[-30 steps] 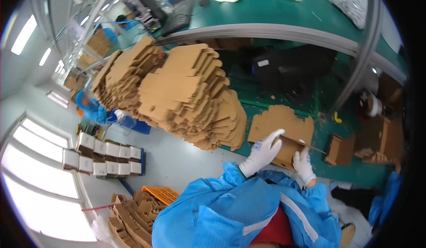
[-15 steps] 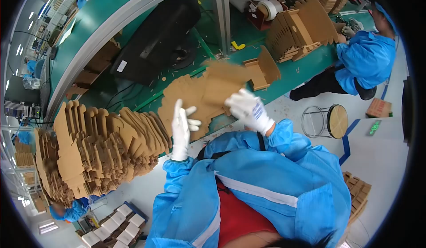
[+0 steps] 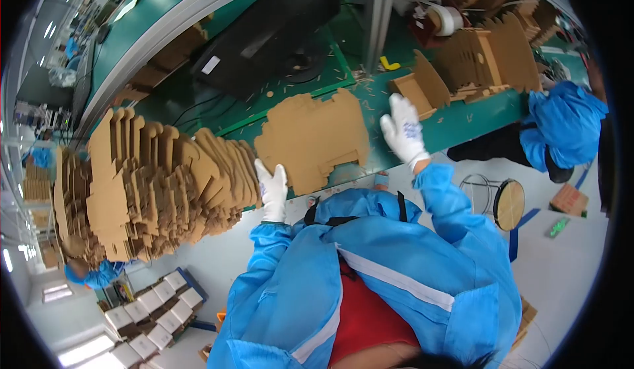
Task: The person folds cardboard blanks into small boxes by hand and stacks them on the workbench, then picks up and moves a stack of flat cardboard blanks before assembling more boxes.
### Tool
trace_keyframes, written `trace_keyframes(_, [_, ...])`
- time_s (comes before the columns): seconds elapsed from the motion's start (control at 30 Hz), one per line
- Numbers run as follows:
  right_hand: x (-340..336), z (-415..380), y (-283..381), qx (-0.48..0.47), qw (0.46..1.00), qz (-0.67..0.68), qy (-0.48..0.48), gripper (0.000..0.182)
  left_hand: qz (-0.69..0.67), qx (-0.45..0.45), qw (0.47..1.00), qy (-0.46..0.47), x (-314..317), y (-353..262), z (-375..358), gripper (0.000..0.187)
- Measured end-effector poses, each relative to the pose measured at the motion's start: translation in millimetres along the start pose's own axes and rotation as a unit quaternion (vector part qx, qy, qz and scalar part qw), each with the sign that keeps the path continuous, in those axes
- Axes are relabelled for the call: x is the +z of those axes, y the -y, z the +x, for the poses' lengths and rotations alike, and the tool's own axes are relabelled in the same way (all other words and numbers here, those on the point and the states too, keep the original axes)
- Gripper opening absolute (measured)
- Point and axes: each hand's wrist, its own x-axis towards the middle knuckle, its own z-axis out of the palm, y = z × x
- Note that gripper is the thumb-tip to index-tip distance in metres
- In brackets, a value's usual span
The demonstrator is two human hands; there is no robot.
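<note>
A flat die-cut cardboard sheet (image 3: 316, 138) lies on the green bench in front of me. My left hand (image 3: 272, 190), in a white glove, has its fingers apart at the sheet's lower left edge, beside the leaning stack of cardboard blanks (image 3: 158, 177). To the right of the sheet, my gloved right hand (image 3: 403, 131) is open, fingers pointing away from me and nothing in them. Its fingertips reach the near left side of a small folded cardboard tray (image 3: 420, 86).
Behind the sheet stands a black monitor (image 3: 271, 38), near a metal frame post (image 3: 378, 25). More folded cardboard trays (image 3: 492, 58) sit at the right, where a person in blue (image 3: 564, 128) works. A round stool (image 3: 510, 204) stands on the floor; white boxes (image 3: 158, 313) are lower left.
The cardboard piece that was blurred in motion near my right hand is no longer raised; a flat sheet lies still. My right hand has moved right, toward the folded tray. The view has shifted.
</note>
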Motion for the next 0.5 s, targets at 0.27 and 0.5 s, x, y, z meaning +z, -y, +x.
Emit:
trace_keyframes(0.27, [26.5,-52.7,79.0,0.181,0.957,0.210,0.088,0.061,0.042,0.084,0.992,-0.078,-10.6,-77.4,-45.8,0.079])
trace_keyframes(0.5, [-41.4,-8.7,104.7,0.190,0.649,0.727,0.121,0.029,-0.308,-0.113,0.930,0.165,-61.3,-128.4,-51.5,0.051])
